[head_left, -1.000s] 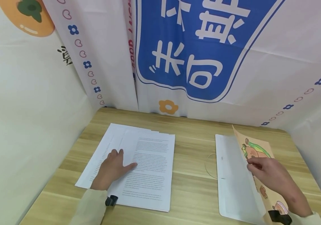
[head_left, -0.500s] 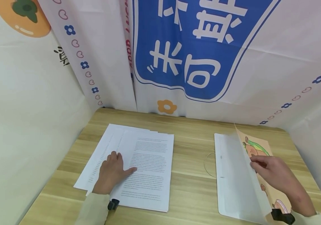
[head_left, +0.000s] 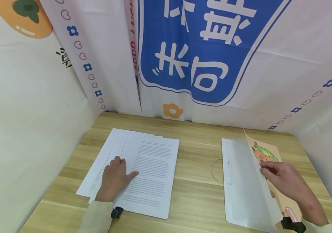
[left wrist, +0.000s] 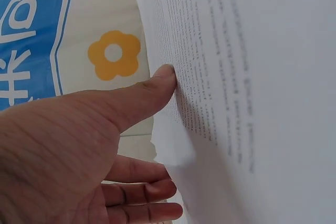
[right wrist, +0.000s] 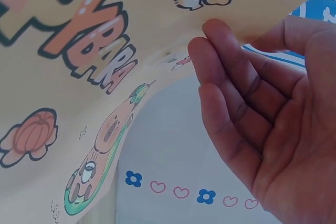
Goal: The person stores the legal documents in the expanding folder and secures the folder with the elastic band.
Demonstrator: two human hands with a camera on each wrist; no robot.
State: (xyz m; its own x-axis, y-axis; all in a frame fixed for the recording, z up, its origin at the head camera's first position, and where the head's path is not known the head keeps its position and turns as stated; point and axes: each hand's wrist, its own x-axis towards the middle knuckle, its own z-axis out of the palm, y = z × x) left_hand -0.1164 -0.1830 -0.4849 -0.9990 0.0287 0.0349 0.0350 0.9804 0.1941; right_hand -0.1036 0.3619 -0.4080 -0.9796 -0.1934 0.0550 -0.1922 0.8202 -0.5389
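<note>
On the left of the table, my left hand [head_left: 112, 181] rests on a stack of printed paper sheets [head_left: 152, 174]. Its thumb stretches out across the top sheet, and in the left wrist view the thumb tip touches the paper. At the right lies a folder [head_left: 240, 194] with a whitish inside. Its tan cover [head_left: 273, 153], printed with cartoon capybaras, is lifted at the edge. My right hand [head_left: 285, 181] pinches that edge between thumb and fingers. The right wrist view shows the cover [right wrist: 58, 85] bending away from the fingers.
A thin elastic loop [head_left: 211, 171] sticks out from the folder's left side. Bare wooden table [head_left: 196, 181] separates the paper from the folder. A printed white cloth [head_left: 119, 64] hangs behind the table and along its sides.
The top sheets under my left hand have shifted slightly left and turned a little. My right hand has drawn the cover's edge slightly to the right.
</note>
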